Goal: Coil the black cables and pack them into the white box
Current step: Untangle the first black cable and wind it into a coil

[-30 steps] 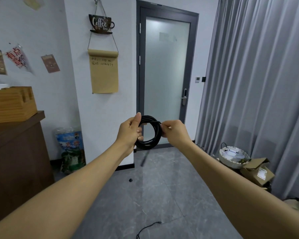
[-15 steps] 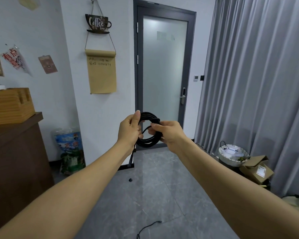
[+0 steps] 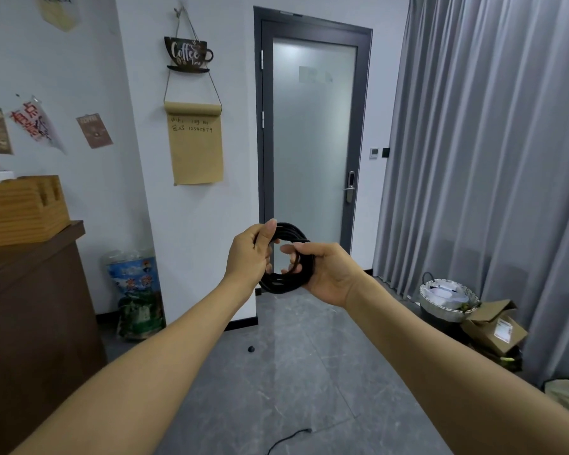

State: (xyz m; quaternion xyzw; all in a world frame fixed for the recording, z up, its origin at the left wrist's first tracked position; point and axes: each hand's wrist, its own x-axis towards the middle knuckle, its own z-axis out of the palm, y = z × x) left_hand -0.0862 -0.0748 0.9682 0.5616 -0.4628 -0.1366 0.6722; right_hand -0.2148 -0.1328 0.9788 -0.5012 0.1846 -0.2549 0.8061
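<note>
1. A loose black cable end (image 3: 289, 438) lies on the grey floor (image 3: 276, 389) near the feet — stepping forward could snag it
2. The left hand (image 3: 248, 257) grips the coiled black cable (image 3: 288, 284) at its left side; the right hand (image 3: 329, 274) clasps the right side with fingers hooked through the loops — a slack grasp could let the turns spring apart
3. No white box is in view, so carrying the unsecured coil risks unwinding

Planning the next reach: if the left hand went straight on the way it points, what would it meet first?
The left hand, gripping the coil, points ahead toward the door; nothing shows between, though depth is unclear.
</note>
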